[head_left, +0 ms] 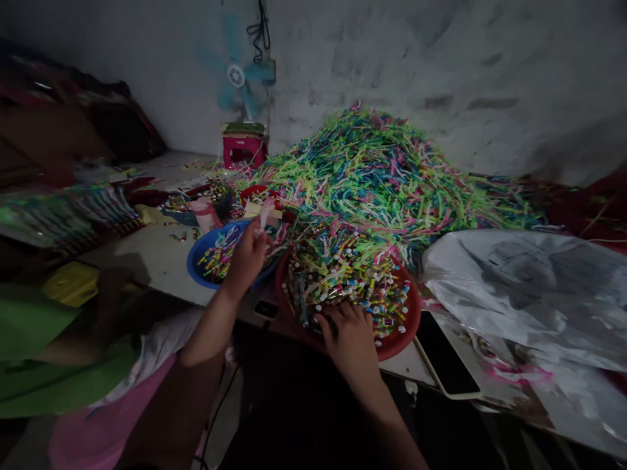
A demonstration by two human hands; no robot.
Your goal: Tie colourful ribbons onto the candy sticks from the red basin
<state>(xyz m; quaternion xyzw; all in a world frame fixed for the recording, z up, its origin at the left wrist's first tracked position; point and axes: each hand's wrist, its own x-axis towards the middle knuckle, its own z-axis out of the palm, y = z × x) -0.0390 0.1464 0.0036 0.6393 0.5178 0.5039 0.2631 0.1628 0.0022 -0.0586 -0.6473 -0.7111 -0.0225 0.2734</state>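
My left hand (pixel 249 251) is raised over the blue basin (pixel 192 266), its fingers closed on a pale pink strip (pixel 266 214). That basin contains small colourful pieces. My right hand (pixel 349 333) reaches into the red basin (pixel 414 316), fingers spread over many small coloured pieces with white ends (pixel 379 287). Whether a piece is between its fingertips is hard to see in the dim light. Thin green and pink strips spill over the red basin's back edge.
Behind the basins rises a big heap of coloured strips (pixel 362 170). A phone (pixel 448 356) and a white plastic bag (pixel 529 281) lie on the right. At the left sits a person in a green sleeve (pixel 39 320). A fan (pixel 236 75) stands by the wall.
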